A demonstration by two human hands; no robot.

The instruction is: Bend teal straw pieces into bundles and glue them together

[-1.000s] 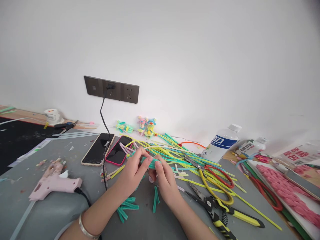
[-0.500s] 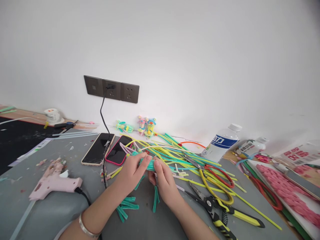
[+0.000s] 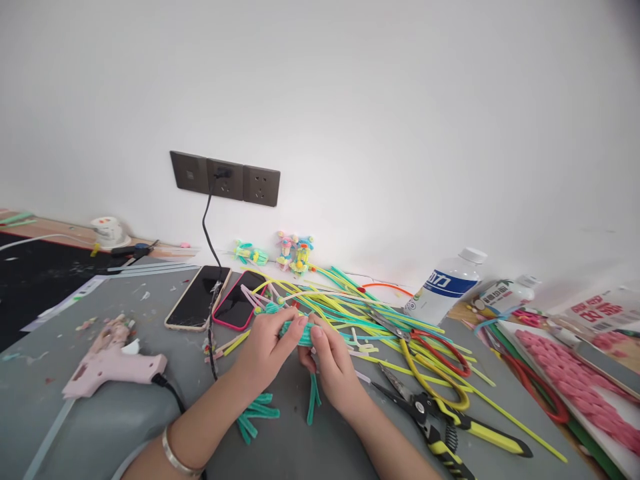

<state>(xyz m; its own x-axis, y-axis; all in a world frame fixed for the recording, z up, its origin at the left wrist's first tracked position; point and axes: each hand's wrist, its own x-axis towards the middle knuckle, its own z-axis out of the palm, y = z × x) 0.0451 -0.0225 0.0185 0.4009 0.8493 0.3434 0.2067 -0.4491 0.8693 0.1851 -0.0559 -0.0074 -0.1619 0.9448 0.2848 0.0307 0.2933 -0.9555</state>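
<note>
Stem lies crosswise over the middle of the table, as I see it, left hand pinching its left end, right hand pinching its right, both equally near

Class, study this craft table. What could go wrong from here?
1. Scissors and pliers lie right beside the right hand; a sideways reach might meet a blade.
2. The glue gun lies near the left forearm; if hot, it could burn.
3. A black cable runs past the left hand as both hands pinch the teal stem; an elbow could snag it.
</note>
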